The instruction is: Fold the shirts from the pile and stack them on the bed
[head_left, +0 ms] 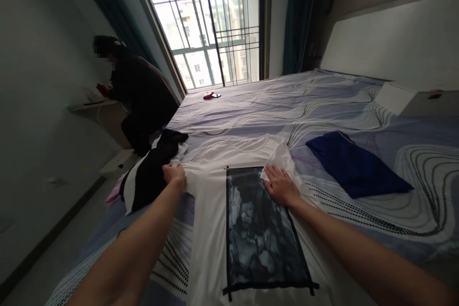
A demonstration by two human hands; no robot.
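White T-shirt (pixel 208 239) spread on a bed (pixel 258 100)

A pale boxy object (pixel 118 163) sits on the floor (pixel 71 234), its inside hidden. The shirt's dark print (pixel 251 229) shows cloudy grey shapes edged in black bars (pixel 228 234). Well apart, the left hand (pixel 174 175) grips a sleeve (pixel 191 177); the right hand (pixel 281 185) presses flat at the print's upper corner.

The bare left forearm (pixel 139 239) reaches forward and inward from the lower left, ending in a bare left hand (pixel 174 174) with fingers curled into a grip. The bare right forearm (pixel 355 246) slants in from the lower right; the bare right hand (pixel 281 186) lies palm down, fingers extended, close together, pointing forward and left.
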